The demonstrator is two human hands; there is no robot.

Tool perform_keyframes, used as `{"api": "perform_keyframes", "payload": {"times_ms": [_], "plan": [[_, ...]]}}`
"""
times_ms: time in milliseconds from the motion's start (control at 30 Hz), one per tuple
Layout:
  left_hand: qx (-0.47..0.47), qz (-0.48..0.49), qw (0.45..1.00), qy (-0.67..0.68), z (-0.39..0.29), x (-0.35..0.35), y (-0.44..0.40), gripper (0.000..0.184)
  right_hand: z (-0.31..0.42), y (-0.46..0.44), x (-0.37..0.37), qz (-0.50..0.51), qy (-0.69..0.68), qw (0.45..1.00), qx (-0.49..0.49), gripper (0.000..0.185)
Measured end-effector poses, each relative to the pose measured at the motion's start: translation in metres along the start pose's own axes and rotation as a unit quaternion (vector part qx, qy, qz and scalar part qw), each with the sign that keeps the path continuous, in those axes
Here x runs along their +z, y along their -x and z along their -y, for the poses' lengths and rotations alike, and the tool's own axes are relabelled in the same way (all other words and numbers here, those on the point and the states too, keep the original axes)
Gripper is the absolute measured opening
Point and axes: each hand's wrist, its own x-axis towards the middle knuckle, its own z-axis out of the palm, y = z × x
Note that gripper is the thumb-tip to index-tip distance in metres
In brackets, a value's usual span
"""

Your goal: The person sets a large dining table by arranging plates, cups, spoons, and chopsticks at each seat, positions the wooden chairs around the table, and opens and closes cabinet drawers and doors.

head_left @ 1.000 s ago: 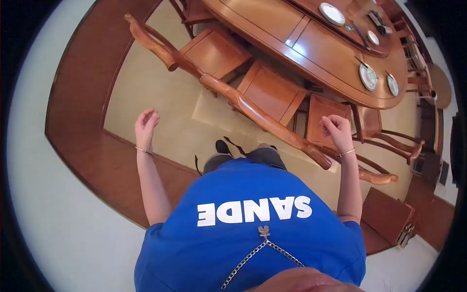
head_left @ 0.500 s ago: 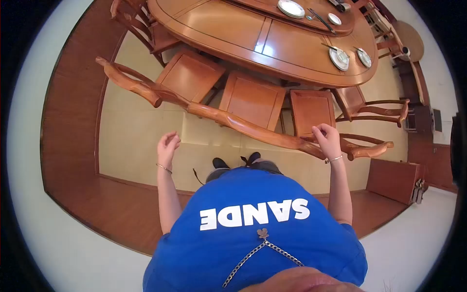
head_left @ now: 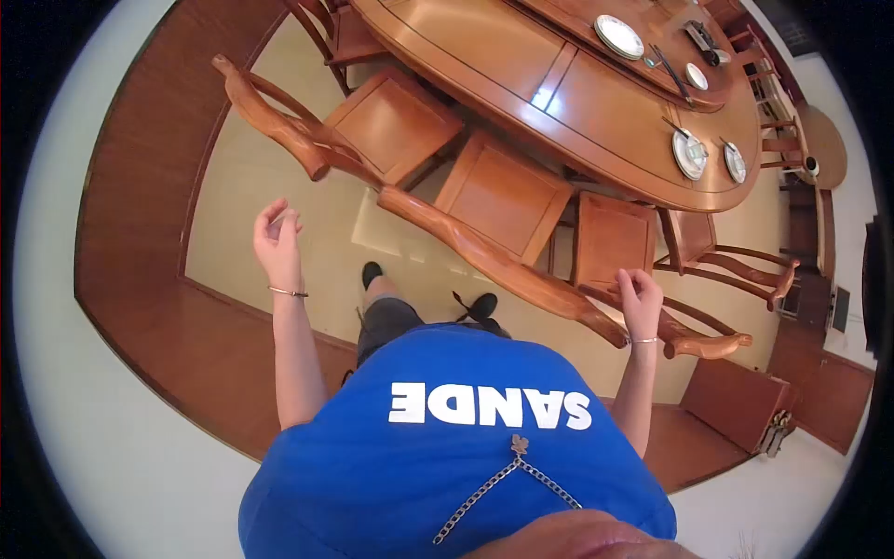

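My left hand [head_left: 277, 244] hangs in the air over the pale floor, its fingers loosely bent and apart, with nothing in them. Closest to it is the curved wooden back of a chair [head_left: 270, 116]. My right hand [head_left: 641, 303] is likewise empty, with thumb and fingers loosely curved and a small gap between them. In the picture it overlaps the chair backs on the right, near a reddish-brown seat [head_left: 615, 238]; I cannot tell whether it touches the wood. Each wrist wears a thin bracelet.
A large round wooden table [head_left: 494, 74] stands ahead, chairs along its near side. On its raised centre are stacked plates [head_left: 619, 37] and chopsticks [head_left: 672, 73]. Place settings [head_left: 689, 154] lie at the right edge. A wooden cabinet [head_left: 736, 402] stands at right.
My view has turned, and the table and chairs have shifted right and tilted. My left hand has risen and moved left; my right hand is lower. One foot has stepped forward.
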Motion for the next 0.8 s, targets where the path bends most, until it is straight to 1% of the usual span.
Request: {"api": "perform_keyframes", "payload": {"times_ms": [67,100,133,200,267,300,333,400,467,500,533,600,667,700,733,767,800], "plan": [[0.037,-0.019,0.999,0.013,-0.009,-0.011,-0.034,0.028,0.024,0.008,0.016,-0.006,-0.088,0.995,0.052,0.020],[0.042,-0.018,0.999,0.017,-0.016,-0.016,-0.054,0.028,0.030,0.010,0.025,-0.021,-0.075,0.996,0.053,0.019],[0.051,-0.009,0.999,0.015,-0.017,-0.021,-0.075,0.028,0.044,0.014,0.035,-0.042,-0.030,0.998,0.042,0.020],[0.105,0.019,0.994,0.033,-0.022,-0.034,-0.126,0.027,0.068,0.017,0.068,-0.114,-0.056,0.991,0.049,0.021],[0.107,0.049,0.993,0.026,-0.027,-0.048,-0.177,0.027,0.101,0.017,0.103,-0.175,-0.104,0.974,0.094,0.020],[0.118,0.073,0.990,0.026,-0.030,-0.054,-0.198,0.027,0.120,0.014,0.117,-0.186,-0.137,0.967,0.109,0.019],[0.128,0.094,0.987,0.028,-0.036,-0.060,-0.214,0.027,0.146,0.007,0.130,-0.188,-0.131,0.967,0.114,0.019],[0.131,0.108,0.985,0.033,-0.044,-0.068,-0.238,0.028,0.192,-0.019,0.150,-0.207,-0.180,0.956,0.100,0.024],[0.151,0.117,0.982,0.000,-0.040,-0.080,-0.267,0.028,0.219,-0.055,0.165,-0.189,-0.153,0.969,0.051,0.030],[0.131,0.120,0.984,0.009,-0.035,-0.081,-0.277,0.028,0.233,-0.076,0.170,-0.174,-0.162,0.970,0.051,0.031],[0.133,0.128,0.983,0.009,-0.030,-0.081,-0.285,0.028,0.246,-0.097,0.173,-0.159,-0.170,0.971,0.050,0.032],[0.102,0.116,0.988,-0.002,-0.017,-0.078,-0.300,0.028,0.273,-0.147,0.179,-0.129,-0.146,0.980,0.040,0.034],[0.097,0.114,0.989,-0.006,-0.010,-0.067,-0.307,0.027,0.282,-0.211,0.188,-0.118,-0.121,0.986,0.009,0.039],[0.215,0.099,0.967,-0.093,-0.008,-0.059,-0.311,0.028,0.280,-0.251,0.194,-0.104,-0.116,0.987,0.027,0.043],[0.327,0.082,0.924,-0.180,-0.006,-0.049,-0.313,0.029,0.278,-0.294,0.203,-0.087,-0.111,0.989,0.045,0.047],[0.338,0.103,0.911,-0.215,-0.020,-0.032,-0.310,0.031,0.274,-0.339,0.215,-0.085,-0.130,0.987,0.040,0.050],[0.338,0.098,0.910,-0.221,-0.022,-0.018,-0.306,0.031,0.269,-0.382,0.227,-0.081,-0.150,0.985,0.035,0.054]]}}
